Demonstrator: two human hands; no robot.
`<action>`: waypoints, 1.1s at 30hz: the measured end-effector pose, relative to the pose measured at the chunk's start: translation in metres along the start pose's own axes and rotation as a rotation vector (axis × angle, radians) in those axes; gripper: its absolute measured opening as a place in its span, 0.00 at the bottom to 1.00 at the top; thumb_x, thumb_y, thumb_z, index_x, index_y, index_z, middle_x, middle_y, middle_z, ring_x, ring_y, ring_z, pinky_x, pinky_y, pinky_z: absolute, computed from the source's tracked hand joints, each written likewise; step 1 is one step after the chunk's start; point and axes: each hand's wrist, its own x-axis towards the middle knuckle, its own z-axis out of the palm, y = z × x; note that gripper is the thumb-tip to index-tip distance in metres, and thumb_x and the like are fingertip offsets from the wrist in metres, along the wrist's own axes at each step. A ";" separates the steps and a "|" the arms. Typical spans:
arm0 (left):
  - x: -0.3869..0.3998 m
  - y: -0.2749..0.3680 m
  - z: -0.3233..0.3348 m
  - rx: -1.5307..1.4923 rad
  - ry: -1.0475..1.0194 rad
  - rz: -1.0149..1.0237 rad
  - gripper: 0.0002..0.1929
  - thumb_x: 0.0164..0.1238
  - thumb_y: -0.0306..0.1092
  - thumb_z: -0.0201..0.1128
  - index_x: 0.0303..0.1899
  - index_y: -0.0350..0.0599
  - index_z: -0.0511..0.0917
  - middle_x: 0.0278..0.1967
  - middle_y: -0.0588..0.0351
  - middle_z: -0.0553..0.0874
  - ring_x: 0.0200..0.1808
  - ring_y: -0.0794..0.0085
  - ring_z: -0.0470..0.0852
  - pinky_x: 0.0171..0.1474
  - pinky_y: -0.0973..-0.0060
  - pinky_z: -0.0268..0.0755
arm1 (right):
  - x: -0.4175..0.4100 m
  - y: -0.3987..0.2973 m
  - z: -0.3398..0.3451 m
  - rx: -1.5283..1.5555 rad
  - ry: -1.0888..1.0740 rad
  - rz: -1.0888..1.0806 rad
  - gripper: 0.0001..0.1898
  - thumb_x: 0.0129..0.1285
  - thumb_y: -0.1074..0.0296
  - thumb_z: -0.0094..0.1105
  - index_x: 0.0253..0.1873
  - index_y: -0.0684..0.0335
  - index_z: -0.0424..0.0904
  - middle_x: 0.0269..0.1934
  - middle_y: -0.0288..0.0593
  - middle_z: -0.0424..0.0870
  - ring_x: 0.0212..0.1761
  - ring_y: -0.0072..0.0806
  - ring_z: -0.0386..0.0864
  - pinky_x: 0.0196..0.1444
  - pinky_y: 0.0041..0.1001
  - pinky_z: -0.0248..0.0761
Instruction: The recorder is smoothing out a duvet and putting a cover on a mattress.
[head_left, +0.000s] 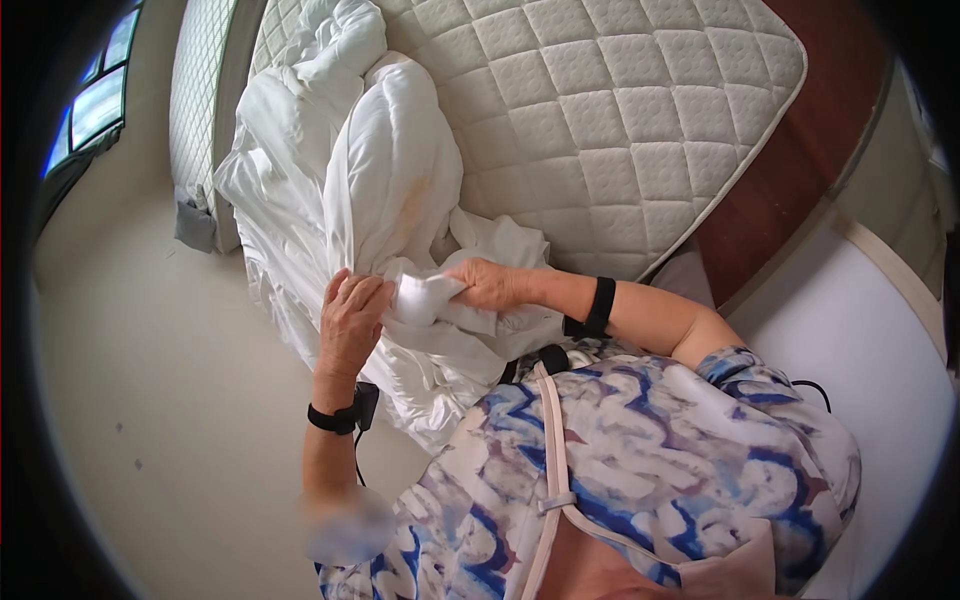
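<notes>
A white duvet (397, 150) with loose white cover fabric lies bunched in a long heap before me, one brownish stain on it. Its near end drapes over the mattress edge. My right hand (484, 283) pinches a fold of the white fabric (424, 296). At the other side of that fold, my left hand (349, 322) has its fingers curled over the cloth, back of the hand towards me; its fingertips are partly hidden. The fold is stretched between both hands.
The quilted mattress (600, 112) lies under and beside the duvet, on a reddish-brown base or floor (795, 187). Another quilted mattress (199, 97) stands at the left near a grey cloth item (195, 225). Beyond are a pale floor (187, 375) and a window (97, 105). A white panel (847, 300) is at right.
</notes>
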 end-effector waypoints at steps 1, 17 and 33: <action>0.001 0.003 0.001 0.002 -0.006 -0.002 0.18 0.37 0.20 0.60 0.37 0.45 0.78 0.35 0.59 0.79 0.42 0.67 0.77 0.57 0.62 0.63 | 0.005 -0.001 -0.007 0.211 0.081 -0.031 0.11 0.62 0.65 0.51 0.46 0.62 0.77 0.39 0.41 0.81 0.39 0.31 0.78 0.44 0.26 0.69; 0.056 0.081 0.076 -0.199 -0.538 0.136 0.07 0.48 0.31 0.60 0.30 0.40 0.77 0.26 0.50 0.80 0.33 0.61 0.79 0.37 0.67 0.71 | -0.065 0.014 -0.096 0.226 0.449 0.248 0.34 0.50 0.58 0.67 0.59 0.65 0.64 0.52 0.47 0.73 0.52 0.35 0.73 0.54 0.31 0.68; 0.106 0.085 0.046 -0.613 -0.253 0.325 0.04 0.55 0.26 0.58 0.32 0.39 0.77 0.38 0.51 0.81 0.32 0.56 0.80 0.35 0.67 0.73 | -0.007 0.051 -0.105 -0.145 -0.137 0.438 0.23 0.54 0.64 0.60 0.56 0.60 0.71 0.49 0.43 0.76 0.47 0.30 0.74 0.45 0.30 0.70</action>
